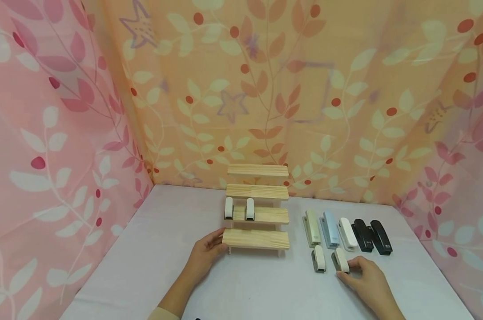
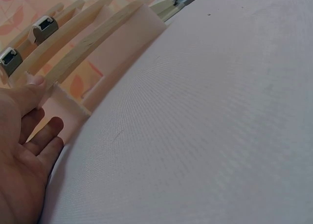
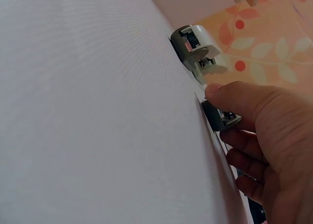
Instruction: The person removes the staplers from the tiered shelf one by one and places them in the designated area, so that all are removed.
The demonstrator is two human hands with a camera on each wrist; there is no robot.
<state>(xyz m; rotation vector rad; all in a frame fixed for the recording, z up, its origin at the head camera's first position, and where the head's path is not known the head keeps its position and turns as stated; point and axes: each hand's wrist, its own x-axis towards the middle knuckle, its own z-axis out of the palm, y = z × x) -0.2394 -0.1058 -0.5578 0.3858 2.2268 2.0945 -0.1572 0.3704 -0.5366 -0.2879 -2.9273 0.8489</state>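
Note:
My left hand (image 1: 202, 257) holds the left end of the lowest step of a tiered wooden display rack (image 1: 259, 239), its thumb near the step's edge in the left wrist view. Two small white staplers stand on the second step up, one at the left end (image 1: 229, 208) and another near the middle (image 1: 250, 209). On the table at the right, my right hand (image 1: 367, 281) pinches a small white stapler (image 1: 340, 259) between thumb and fingers; the hand partly covers it in the right wrist view (image 3: 217, 117). Beside it stands a matching small white stapler (image 1: 319, 258).
Behind the small staplers is a row of longer ones: green (image 1: 312, 229), light blue (image 1: 330, 230), white (image 1: 347, 234) and two black, left (image 1: 363, 235) and right (image 1: 380, 238). Patterned cloth (image 1: 265, 89) hangs round the back and sides of the white-covered table (image 1: 145, 249).

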